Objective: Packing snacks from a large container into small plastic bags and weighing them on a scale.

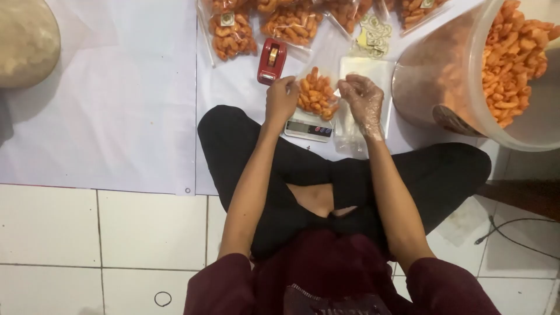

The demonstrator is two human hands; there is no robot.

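A small bag (317, 93) of orange snacks is pinched at its top by the closed fingers of the left hand (282, 99) and the gloved right hand (363, 100), and it sits on a scale (307, 128) just under them. Past the fingers, a red tape holder (272, 60) is seen, then filled bags (291, 23) laid in a row. Many snacks are left in the big tub (484, 70) beside the right fingers.

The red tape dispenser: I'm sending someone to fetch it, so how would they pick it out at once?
Start at the big clear tub of orange snacks on the right, then look left past the small scale to the white sheet. The red tape dispenser lies just beyond the left hand. It is the only solid red, hard-shelled thing among clear snack bags.
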